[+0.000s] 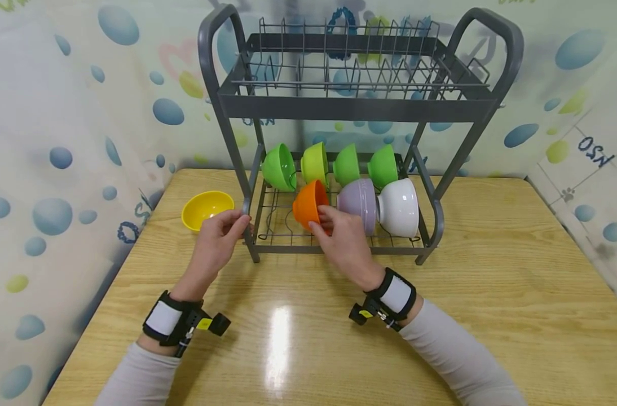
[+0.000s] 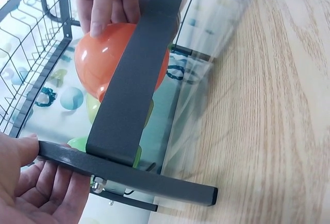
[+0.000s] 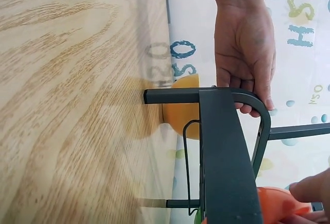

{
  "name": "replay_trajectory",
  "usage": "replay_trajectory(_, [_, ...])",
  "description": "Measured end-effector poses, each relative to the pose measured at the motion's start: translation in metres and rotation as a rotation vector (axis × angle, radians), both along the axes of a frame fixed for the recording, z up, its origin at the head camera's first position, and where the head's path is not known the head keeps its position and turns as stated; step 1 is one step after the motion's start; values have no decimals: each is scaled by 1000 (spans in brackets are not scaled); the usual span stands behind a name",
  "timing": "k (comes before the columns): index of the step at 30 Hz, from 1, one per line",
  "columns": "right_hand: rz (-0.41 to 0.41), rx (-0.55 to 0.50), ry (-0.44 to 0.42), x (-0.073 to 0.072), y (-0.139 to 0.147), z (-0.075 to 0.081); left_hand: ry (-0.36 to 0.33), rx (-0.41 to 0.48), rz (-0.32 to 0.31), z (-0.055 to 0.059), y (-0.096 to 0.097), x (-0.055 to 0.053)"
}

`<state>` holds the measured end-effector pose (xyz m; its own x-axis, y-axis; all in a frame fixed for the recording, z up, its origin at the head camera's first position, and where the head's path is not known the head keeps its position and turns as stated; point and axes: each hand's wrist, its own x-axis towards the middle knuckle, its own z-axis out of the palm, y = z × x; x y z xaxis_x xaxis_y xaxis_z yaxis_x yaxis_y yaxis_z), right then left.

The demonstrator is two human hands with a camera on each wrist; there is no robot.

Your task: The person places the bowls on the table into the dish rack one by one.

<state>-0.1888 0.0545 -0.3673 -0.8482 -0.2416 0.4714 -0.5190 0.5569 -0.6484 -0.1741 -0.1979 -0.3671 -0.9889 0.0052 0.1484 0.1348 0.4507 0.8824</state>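
Observation:
My right hand (image 1: 345, 239) pinches the rim of an orange bowl (image 1: 306, 206), which sits tilted on its side on the lower tier of a dark grey dish rack (image 1: 359, 108). The left wrist view shows a finger of that hand on the bowl's orange wall (image 2: 98, 59), partly hidden by the rack's front bar. With thumb and fingers, my left hand (image 1: 216, 239) grips the rack's front left post, as the right wrist view also shows. Right of the orange bowl stand a lilac bowl (image 1: 358, 204) and a white bowl (image 1: 401, 207), both on their sides.
Several green bowls (image 1: 279, 168) and a yellow-green bowl (image 1: 314, 162) line the back of the lower tier. A yellow bowl (image 1: 207, 206) rests upright on the wooden table (image 1: 501, 270), left of the rack. The wire upper tier (image 1: 339, 84) overhangs the bowls.

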Motion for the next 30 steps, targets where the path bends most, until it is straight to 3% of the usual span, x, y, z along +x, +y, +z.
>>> replay_trajectory(7, [1, 25, 55, 9, 15, 7, 5, -1, -2, 0, 0, -1])
replay_trajectory(13, [-10, 80, 165, 23, 40, 6, 8, -10, -5, 1, 1, -1])
replay_trajectory(22, [-32, 353, 448, 39, 83, -11, -8, -4, 1, -1, 0, -2])
replay_trajectory(30, [-52, 403, 423, 37, 110, -26, 1, 0, -5, -1, -1, 0])
